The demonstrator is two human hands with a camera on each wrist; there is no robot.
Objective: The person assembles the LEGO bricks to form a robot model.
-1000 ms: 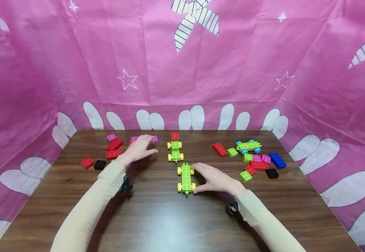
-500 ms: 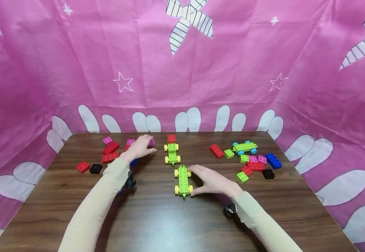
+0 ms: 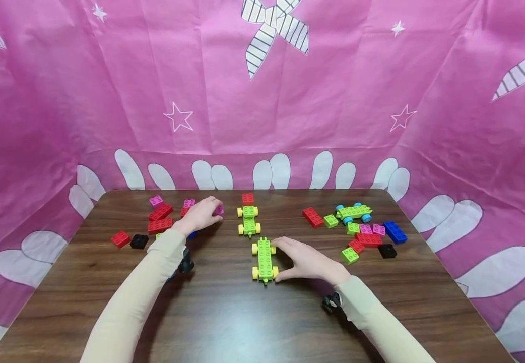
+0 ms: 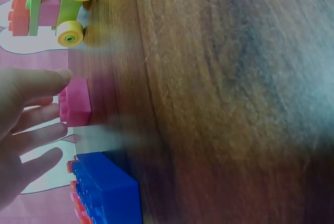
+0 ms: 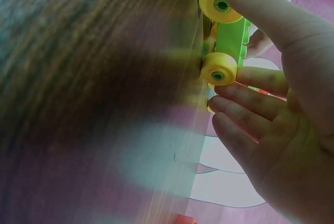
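Observation:
My left hand (image 3: pixel 201 214) reaches over the back left of the brown table, pinching a small pink brick (image 4: pixel 76 103) between thumb and fingers, low at the tabletop. A blue brick (image 4: pixel 112 190) stands nearby in the left wrist view. At the centre, my right hand (image 3: pixel 308 259) holds a long green toy car base (image 3: pixel 264 259) with yellow wheels from its right side. The thumb is at the rear wheel (image 5: pixel 222 0) and the index finger at the front wheel (image 5: pixel 218 70); the other fingers are extended. The car base stands on its wheels.
Ahead of the car base stands a second green wheeled car (image 3: pixel 249 224), with a red brick (image 3: pixel 248 198) at its far end. Loose bricks, including a black one (image 3: pixel 139 241), lie left. At right are a blue-wheeled green base (image 3: pixel 354 212), a blue brick (image 3: pixel 395 232) and several others.
The left fingers have closed in on the pink brick, which has shifted slightly towards me. My right hand has stayed at the car base. The head view has shifted a little.

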